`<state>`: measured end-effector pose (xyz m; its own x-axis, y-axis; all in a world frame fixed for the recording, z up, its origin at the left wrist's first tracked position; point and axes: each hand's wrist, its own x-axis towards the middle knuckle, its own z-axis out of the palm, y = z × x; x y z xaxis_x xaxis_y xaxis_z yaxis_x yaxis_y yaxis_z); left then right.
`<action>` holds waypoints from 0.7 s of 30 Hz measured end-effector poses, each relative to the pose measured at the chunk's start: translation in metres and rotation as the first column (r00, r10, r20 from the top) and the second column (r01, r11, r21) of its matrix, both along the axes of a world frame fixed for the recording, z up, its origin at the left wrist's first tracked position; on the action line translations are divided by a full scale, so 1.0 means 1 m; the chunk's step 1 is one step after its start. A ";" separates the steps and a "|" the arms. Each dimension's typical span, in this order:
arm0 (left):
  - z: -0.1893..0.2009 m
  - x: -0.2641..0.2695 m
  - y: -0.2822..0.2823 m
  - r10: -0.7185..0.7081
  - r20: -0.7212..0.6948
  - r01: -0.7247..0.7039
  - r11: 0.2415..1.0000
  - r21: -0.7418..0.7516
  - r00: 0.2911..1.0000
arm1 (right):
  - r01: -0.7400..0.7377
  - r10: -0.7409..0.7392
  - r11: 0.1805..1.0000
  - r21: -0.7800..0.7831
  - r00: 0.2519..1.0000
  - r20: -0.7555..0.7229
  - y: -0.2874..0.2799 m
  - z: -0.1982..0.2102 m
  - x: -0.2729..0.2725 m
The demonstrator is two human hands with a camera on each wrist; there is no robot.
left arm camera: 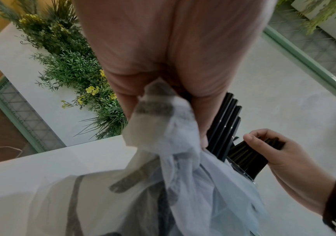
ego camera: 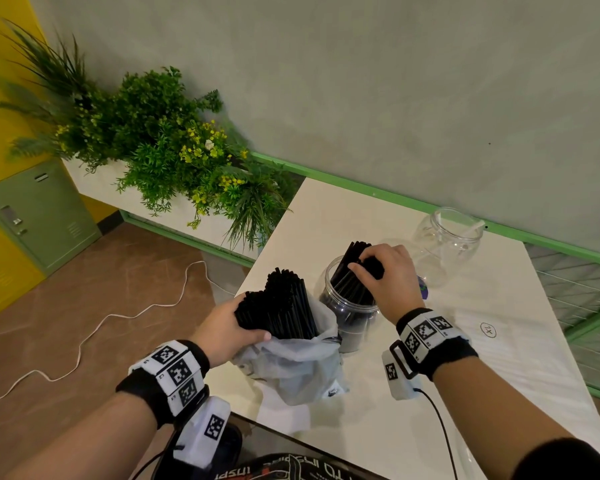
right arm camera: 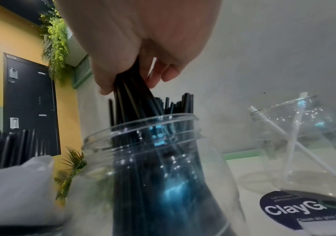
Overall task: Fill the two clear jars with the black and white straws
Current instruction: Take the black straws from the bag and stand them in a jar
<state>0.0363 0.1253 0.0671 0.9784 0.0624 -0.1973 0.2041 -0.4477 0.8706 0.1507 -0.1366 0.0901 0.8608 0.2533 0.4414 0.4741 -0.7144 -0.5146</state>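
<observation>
On the white table (ego camera: pixel 378 216), near the wall, two clear jars. Nearer one (ego camera: pixel 352 306) partly filled with black straws, standing just beside a thin plastic bag (ego camera: pixel 291 368). Farther jar (ego camera: pixel 454 237), well apart, holding only a few white straws (right arm camera: pixel 296 143). In the bag, a big upright bundle of black straws (ego camera: pixel 284 306), most of the supply, not yet moved.

Left hand (ego camera: pixel 229 327) wrapped around that bundle through the bag, fingers and thumb curled around it, bag edge bunched under the palm. Right hand (ego camera: pixel 385 275) above the mouth of the nearer jar, gripping a small bunch of black straws (right arm camera: pixel 130 89) near the top ends; thumb on one side, fingers curled on the other, lower ends already inside the jar, leaning against the straws there.

Possible trouble, as a judgement: light plastic jar, unsupported, likely to tip or slide if the bunch pushes sideways on the rim. Straws catching on the rim or on those inside, then springing out onto the table. Loose grip on the bag letting the big bundle fan out and fall. Also mixing colours, if black goes into the jar with white.
</observation>
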 end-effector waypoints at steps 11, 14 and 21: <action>-0.001 0.000 0.001 0.004 -0.011 -0.004 1.000 -0.012 1.000 | 0.036 -0.018 0.989 0.145 0.992 -0.124 -0.022 0.010 0.014; -0.002 0.000 0.002 0.008 -0.011 -0.008 1.000 0.000 1.000 | 0.077 -0.050 0.984 0.160 0.986 -0.162 -0.028 0.017 0.014; -0.003 0.001 0.001 0.022 -0.012 -0.021 1.000 0.006 1.000 | 0.123 -0.099 0.954 0.274 0.990 -0.098 -0.037 0.019 0.004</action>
<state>0.0372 0.1266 0.0641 0.9743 0.0846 -0.2086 0.2242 -0.4482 0.8653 0.1544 -0.1741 0.1094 0.9129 0.0313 0.4070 0.3475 -0.5829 -0.7345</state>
